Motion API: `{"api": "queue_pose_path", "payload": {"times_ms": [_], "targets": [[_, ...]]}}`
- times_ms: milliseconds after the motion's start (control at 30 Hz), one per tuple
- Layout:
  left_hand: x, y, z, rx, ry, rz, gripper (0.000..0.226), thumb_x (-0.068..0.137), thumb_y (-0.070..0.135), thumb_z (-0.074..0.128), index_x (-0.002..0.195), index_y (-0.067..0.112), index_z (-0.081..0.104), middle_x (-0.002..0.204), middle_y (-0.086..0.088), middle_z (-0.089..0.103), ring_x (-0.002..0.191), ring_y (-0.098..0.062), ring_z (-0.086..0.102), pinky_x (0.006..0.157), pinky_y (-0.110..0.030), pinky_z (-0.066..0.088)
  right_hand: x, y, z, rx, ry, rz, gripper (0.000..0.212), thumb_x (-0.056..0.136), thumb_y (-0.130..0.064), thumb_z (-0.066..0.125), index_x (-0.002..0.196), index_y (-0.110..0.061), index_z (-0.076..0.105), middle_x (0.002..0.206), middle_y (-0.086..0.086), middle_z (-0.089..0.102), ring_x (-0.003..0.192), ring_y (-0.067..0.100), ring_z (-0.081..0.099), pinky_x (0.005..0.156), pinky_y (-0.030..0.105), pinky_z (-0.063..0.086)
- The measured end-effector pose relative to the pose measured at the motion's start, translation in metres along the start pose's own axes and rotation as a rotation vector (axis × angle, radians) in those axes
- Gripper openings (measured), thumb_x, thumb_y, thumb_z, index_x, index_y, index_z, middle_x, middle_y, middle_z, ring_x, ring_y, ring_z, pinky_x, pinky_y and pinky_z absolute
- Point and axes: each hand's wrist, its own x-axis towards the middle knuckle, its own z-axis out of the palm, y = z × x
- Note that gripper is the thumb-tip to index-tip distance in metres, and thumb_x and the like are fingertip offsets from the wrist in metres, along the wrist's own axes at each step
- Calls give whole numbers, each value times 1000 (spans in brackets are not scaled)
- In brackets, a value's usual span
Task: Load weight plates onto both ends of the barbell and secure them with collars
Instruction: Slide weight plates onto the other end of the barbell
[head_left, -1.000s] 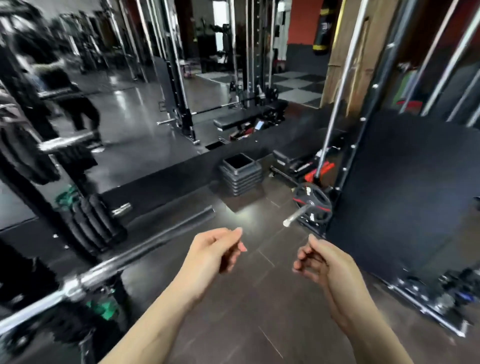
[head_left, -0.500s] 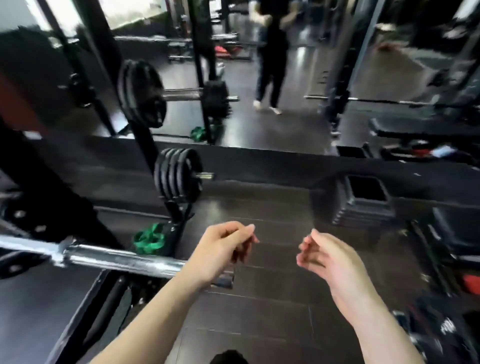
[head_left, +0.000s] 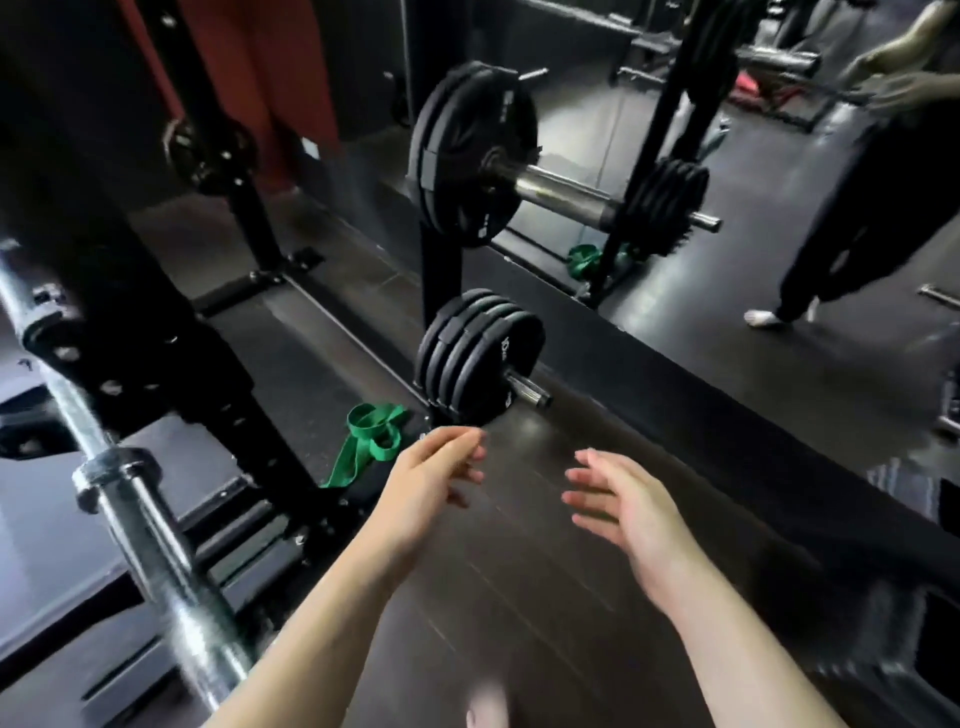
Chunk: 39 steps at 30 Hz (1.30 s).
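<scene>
- Left grip (head_left: 434, 480): my fingers are loosely curled and hold nothing; the hand sits palm inward, forearm reaching forward over the floor (head_left: 519, 597).
- Right grip (head_left: 621, 506): my fingers are spread and relaxed, likewise empty, palm facing the left grip, with a clear gap between the two.
- Small plates (head_left: 480, 358): a stack on a storage peg (head_left: 530, 391) of the rack, just ahead of and above my left grip; not yet touched.
- Barbell (head_left: 156, 530): its bare sleeve runs to the left of my left grip, with no plate and no collar on this end.
- Large plates (head_left: 470, 156): stored on a higher peg, well beyond both grips.
- Green band (head_left: 370, 439): lies on the floor just left of my left grip.
- Risk, as I judge it: taking the outermost plate with only my fingertips could let it slip off the peg toward my feet, since the plate looks heavy and smooth-rimmed; stepping on the band could also cost me footing.
</scene>
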Motion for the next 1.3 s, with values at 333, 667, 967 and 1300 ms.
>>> {"api": "queue_pose_path", "payload": {"times_ms": [333, 667, 967, 1300], "targets": [[176, -36, 31, -83, 332, -87, 28, 80, 50, 62, 101, 33, 69, 103, 3, 72, 97, -14, 65, 78, -33, 47, 247, -56, 41, -333, -256, 22, 32, 102, -44, 53, 124, -22, 60, 125, 3, 62, 113, 26, 64, 103, 52, 51], [378, -148, 58, 70, 765, -181, 39, 95, 51, 60, 115, 18, 70, 110, 2, 70, 99, -12, 64, 82, -26, 45, 498, -49, 84, -913, -250, -296, 43, 92, -59, 60, 112, -21, 58, 130, 8, 48, 128, 31, 47, 111, 44, 38], [416, -204, 55, 314, 897, -143, 60, 87, 68, 59, 120, 18, 64, 111, 10, 51, 116, -14, 52, 90, -20, 34, 563, -13, 92, -1176, -396, -520, 56, 89, -72, 50, 115, -24, 60, 134, 2, 49, 133, 24, 36, 111, 47, 38], [424, -224, 59, 215, 916, -43, 56, 68, 69, 78, 93, 24, 54, 95, 3, 67, 93, -18, 62, 79, -30, 44, 586, -18, 66, -1383, -613, -775, 93, 62, -94, 53, 131, -31, 54, 132, -11, 47, 130, 16, 32, 112, 42, 40]]}}
